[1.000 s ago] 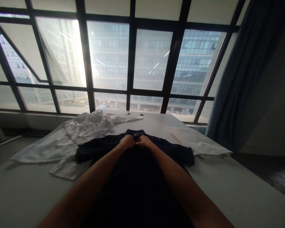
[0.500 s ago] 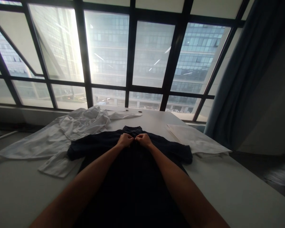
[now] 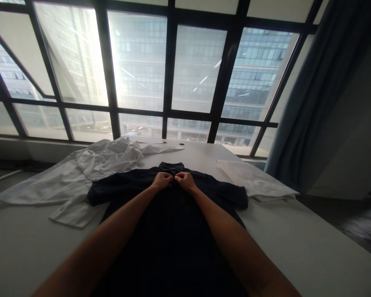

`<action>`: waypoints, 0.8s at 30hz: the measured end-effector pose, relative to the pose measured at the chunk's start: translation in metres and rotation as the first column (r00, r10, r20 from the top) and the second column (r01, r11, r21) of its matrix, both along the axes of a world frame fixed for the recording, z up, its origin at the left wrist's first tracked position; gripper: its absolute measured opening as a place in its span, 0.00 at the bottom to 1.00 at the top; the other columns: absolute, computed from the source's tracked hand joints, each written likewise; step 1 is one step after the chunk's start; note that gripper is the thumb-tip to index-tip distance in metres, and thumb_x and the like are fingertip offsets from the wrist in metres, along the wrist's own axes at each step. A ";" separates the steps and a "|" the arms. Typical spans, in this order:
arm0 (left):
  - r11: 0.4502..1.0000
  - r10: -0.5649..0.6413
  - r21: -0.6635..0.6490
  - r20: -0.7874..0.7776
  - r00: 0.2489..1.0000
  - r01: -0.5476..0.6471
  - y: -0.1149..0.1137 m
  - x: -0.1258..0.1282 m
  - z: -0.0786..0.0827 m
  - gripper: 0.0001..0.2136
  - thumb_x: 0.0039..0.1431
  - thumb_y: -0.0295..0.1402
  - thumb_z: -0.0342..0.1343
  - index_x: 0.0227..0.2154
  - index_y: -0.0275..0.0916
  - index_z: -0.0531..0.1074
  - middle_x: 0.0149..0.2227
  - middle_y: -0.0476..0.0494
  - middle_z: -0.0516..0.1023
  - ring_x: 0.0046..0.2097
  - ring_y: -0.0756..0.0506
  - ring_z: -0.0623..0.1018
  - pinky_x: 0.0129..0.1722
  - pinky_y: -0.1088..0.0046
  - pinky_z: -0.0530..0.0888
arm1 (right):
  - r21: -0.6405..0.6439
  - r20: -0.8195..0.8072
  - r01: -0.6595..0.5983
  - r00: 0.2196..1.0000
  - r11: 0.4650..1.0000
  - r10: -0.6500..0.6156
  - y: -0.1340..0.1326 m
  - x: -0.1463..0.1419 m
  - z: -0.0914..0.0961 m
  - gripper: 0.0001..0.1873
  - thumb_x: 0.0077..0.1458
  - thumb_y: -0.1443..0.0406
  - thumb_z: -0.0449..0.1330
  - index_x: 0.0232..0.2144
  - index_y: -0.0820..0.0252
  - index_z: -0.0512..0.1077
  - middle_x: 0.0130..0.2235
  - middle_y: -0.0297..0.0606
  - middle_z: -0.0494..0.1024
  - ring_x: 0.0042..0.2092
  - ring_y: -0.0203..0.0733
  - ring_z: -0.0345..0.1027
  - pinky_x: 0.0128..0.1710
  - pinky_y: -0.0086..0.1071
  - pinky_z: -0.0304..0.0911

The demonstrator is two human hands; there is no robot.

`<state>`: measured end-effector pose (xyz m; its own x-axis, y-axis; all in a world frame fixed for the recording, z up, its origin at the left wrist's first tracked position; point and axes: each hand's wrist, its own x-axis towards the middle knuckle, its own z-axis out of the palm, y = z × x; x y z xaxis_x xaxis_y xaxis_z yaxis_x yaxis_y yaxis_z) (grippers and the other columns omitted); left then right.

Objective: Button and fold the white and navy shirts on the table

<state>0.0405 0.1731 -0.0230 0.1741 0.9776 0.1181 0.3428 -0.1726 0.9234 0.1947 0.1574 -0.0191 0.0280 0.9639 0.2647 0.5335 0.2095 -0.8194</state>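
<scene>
A dark navy short-sleeved shirt [image 3: 173, 222] lies spread on the white table [image 3: 299, 231], its collar [image 3: 171, 166] pointing toward the window. Just below the collar, my left hand [image 3: 163, 180] pinches the shirt's front near the middle line. My right hand [image 3: 184, 180] pinches the front from the other side, its fingertips close to those of the left. Whether a button sits between the fingers is too dark and small to tell. The lower part of the shirt fades into shadow between my forearms.
A crumpled white garment [image 3: 108, 161] lies on the table's left side, partly beside the shirt's left sleeve. At the right is a folded white cloth [image 3: 253, 179]. Behind the table stand large framed windows [image 3: 199, 70], with a blue-grey curtain [image 3: 303, 107] at the right.
Both hands stay pinched on the shirt front below the collar, with only slight finger movement. The whole view has shifted a little.
</scene>
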 end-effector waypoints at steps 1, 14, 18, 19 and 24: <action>1.000 -0.006 0.008 -0.003 1.000 0.006 0.000 0.000 0.000 0.07 0.59 0.27 0.56 0.31 0.32 0.78 0.29 0.45 0.80 0.23 0.54 0.76 0.22 0.82 0.67 | -0.010 -0.009 -0.009 1.000 1.000 0.009 0.000 0.000 0.000 0.10 0.52 0.65 0.61 0.35 0.64 0.80 0.32 0.39 0.81 0.30 0.36 0.72 0.33 0.27 0.67; 0.998 0.059 0.029 -0.059 0.997 -0.057 -0.002 0.001 0.000 0.08 0.58 0.29 0.57 0.33 0.33 0.80 0.21 0.48 0.76 0.22 0.53 0.74 0.20 0.82 0.63 | -0.085 -0.093 -0.091 0.992 0.992 0.083 0.001 0.000 0.000 0.11 0.54 0.70 0.57 0.37 0.65 0.79 0.32 0.38 0.81 0.25 0.33 0.69 0.28 0.25 0.65; 0.997 0.050 0.055 -0.097 0.994 -0.044 -0.007 0.001 0.006 0.08 0.57 0.26 0.55 0.34 0.33 0.80 0.22 0.49 0.76 0.24 0.52 0.76 0.23 0.81 0.66 | -0.048 -0.041 -0.085 0.996 0.995 0.084 -0.001 -0.001 -0.001 0.11 0.54 0.70 0.57 0.37 0.64 0.78 0.33 0.38 0.81 0.25 0.33 0.70 0.29 0.26 0.66; 0.997 0.055 0.069 -0.111 0.992 -0.048 -0.008 0.001 0.007 0.08 0.58 0.26 0.54 0.35 0.32 0.79 0.22 0.49 0.77 0.25 0.51 0.77 0.24 0.81 0.67 | -0.020 -0.006 -0.076 0.997 0.997 0.075 -0.003 -0.002 -0.001 0.10 0.54 0.70 0.58 0.37 0.64 0.78 0.34 0.38 0.81 0.27 0.34 0.71 0.30 0.26 0.67; 0.988 0.112 0.120 -0.126 0.986 -0.097 -0.013 0.002 0.010 0.09 0.60 0.31 0.56 0.40 0.31 0.75 0.31 0.44 0.81 0.27 0.51 0.78 0.30 0.79 0.71 | 0.086 0.164 -0.046 0.986 0.995 0.032 -0.009 -0.005 0.001 0.05 0.52 0.68 0.63 0.34 0.62 0.77 0.36 0.37 0.81 0.37 0.38 0.74 0.40 0.28 0.66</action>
<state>0.0425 0.1606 -0.0135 0.0933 0.9729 0.2117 0.4820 -0.2302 0.8454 0.1893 0.1484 -0.0179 -0.0597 0.9356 0.3480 0.6481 0.3015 -0.6994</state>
